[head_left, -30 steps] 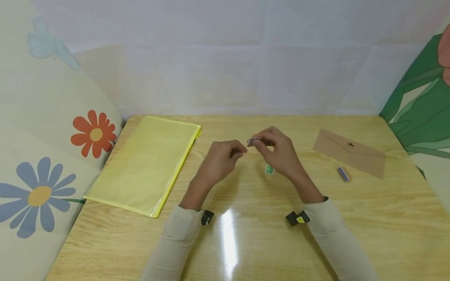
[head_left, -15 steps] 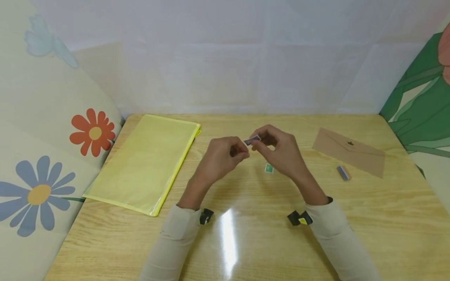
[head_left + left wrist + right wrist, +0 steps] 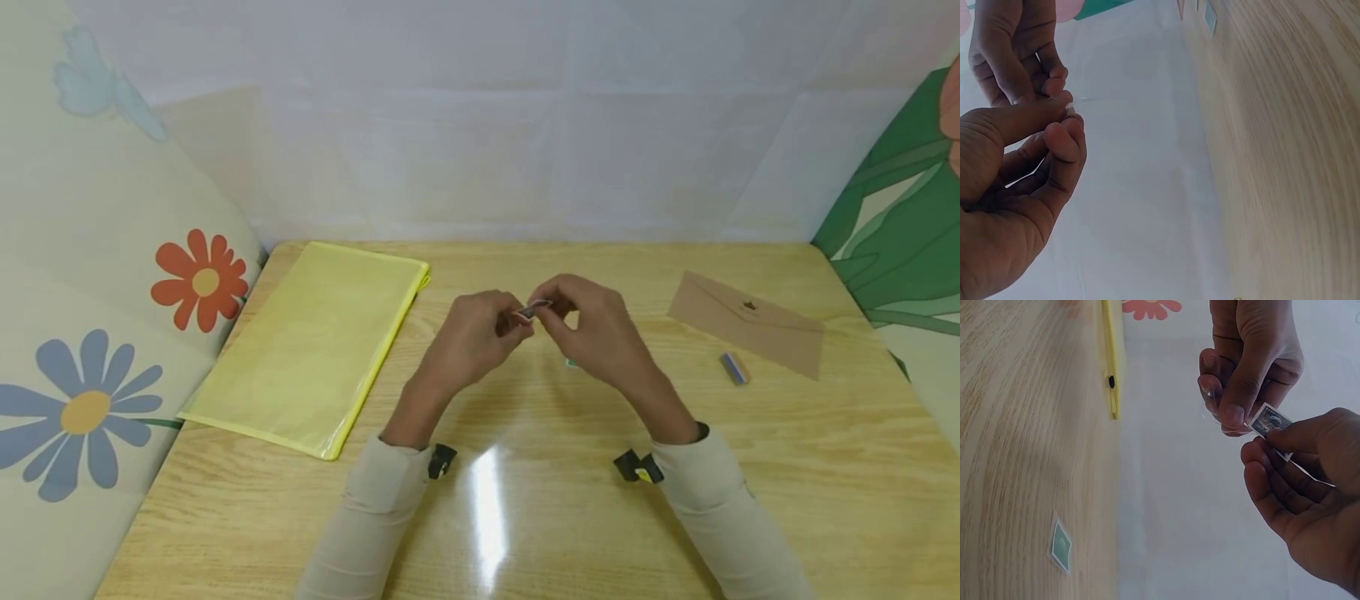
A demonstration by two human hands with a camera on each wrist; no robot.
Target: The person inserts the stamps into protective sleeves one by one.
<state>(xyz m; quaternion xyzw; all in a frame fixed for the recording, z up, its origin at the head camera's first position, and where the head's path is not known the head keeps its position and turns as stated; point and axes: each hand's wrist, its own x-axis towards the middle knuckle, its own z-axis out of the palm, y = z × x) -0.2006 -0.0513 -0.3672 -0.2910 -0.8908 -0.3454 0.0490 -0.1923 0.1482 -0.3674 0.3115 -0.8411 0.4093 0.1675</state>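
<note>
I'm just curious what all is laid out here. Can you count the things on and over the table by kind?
Stamps: 3 – one pinched between the left hand and right hand, a green one on the table, a bluish one by the envelope.
Yellow zip pouches: 1.
Brown envelopes: 1.
Total: 5.

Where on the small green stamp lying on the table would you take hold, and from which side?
The green stamp lies flat on the wooden table, so there is no raised part to pinch. Probably best: come straight down from above, press a fingertip on one pointed corner, slide or lift that edge, then pinch it thinly. Both hands are busy with another stamp.
</note>
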